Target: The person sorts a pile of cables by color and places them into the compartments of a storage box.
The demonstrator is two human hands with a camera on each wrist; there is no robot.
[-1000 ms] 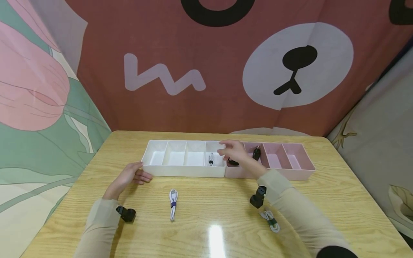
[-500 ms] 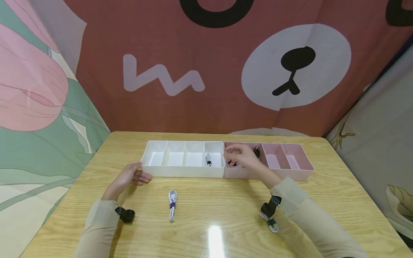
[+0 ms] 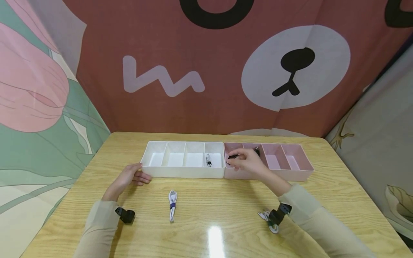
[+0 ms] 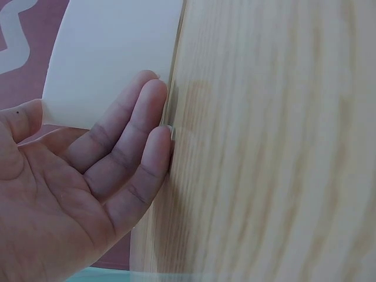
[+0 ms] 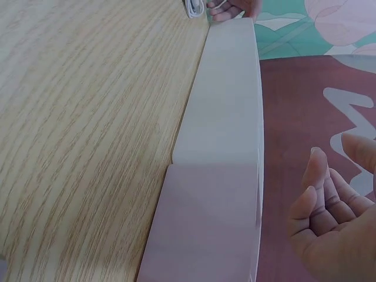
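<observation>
My left hand (image 3: 129,176) rests at the left end of the white divided box (image 3: 184,172), its fingers extended along the box's lower edge and the thumb at a corner in the left wrist view. The right hand (image 3: 246,160) hovers over the left compartments of the pink divided box (image 3: 290,175), fingers loosely bent and a gap between thumb and fingertips in the right wrist view. Below it shows a black cable (image 3: 233,156); a second dark cable (image 3: 257,151) is partly hidden in the neighbouring compartment. A small bundled cable (image 3: 208,160) lies in the white box's rightmost compartment.
A white cable bundled with a purple tie (image 3: 172,206) lies on the wooden table (image 3: 206,200) in front of the white box. Another white cable with a green tie (image 3: 270,224) lies partly behind the right wrist's camera. Printed cloth (image 3: 161,111) hangs behind the table.
The right hand has moved right and toward me, from the boundary between the boxes to over the pink box. The left hand stays at the white box's end.
</observation>
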